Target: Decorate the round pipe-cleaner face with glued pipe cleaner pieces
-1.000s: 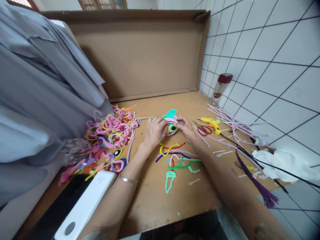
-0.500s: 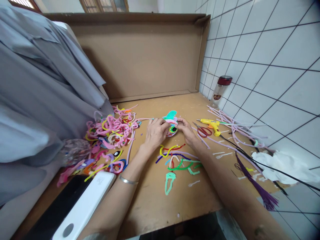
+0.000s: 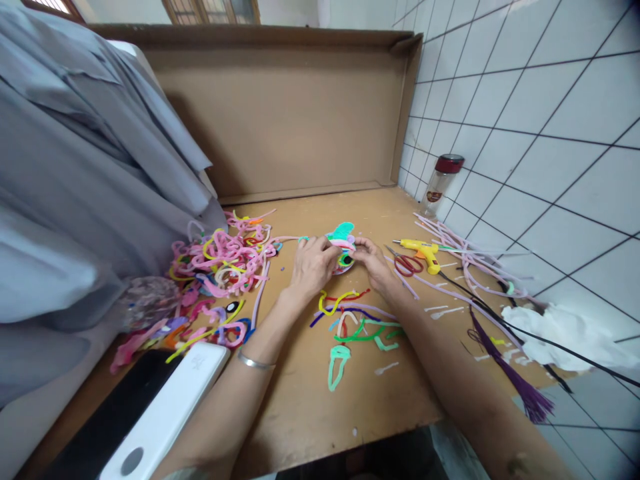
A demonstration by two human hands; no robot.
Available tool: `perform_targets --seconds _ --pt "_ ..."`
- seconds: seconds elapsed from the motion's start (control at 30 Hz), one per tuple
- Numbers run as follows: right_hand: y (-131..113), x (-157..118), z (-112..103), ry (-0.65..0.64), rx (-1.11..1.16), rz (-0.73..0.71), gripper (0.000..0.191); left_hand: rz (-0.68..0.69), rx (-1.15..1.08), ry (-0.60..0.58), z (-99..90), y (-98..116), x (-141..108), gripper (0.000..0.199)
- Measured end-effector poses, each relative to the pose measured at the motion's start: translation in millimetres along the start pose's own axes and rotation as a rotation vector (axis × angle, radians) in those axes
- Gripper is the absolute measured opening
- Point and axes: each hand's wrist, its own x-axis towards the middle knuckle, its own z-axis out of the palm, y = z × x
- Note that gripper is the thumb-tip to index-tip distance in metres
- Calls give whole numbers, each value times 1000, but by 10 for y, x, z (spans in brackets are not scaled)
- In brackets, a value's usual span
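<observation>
Both hands meet over the middle of the table, around a small colourful pipe-cleaner figure point(image 3: 345, 260) with a round black eye ringed in green and yellow, and a teal fin-like piece point(image 3: 343, 231) on top. My left hand point(image 3: 314, 263) has its fingers closed on the figure's left side. My right hand point(image 3: 371, 260) pinches its right edge with thumb and fingertips. Fingers cover part of the figure. Nearer to me lie loose pipe cleaners: a yellow one point(image 3: 328, 307), green ones point(image 3: 367, 332) and a bent mint-green loop point(image 3: 339, 367).
A heap of pink pipe cleaners point(image 3: 235, 253) lies at left, beside a black-and-white device point(image 3: 170, 407). At right are a yellow glue gun point(image 3: 423, 252), red-handled scissors point(image 3: 407, 265), lilac strips point(image 3: 465, 257), a purple tassel point(image 3: 515, 377), white tissue point(image 3: 565, 333) and a bottle point(image 3: 443, 181).
Both hands stay on the figure with almost the same grip. The right fingers have shifted slightly, and the whole view has moved a little.
</observation>
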Motion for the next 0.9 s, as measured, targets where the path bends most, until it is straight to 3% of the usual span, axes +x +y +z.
perform_targets --seconds 0.37,0.9 --pt "20 11 -9 -41 21 9 38 -10 3 -32 39 -8 -4 25" --pt "35 -6 6 3 17 -7 35 -20 23 -12 -26 -35 9 19"
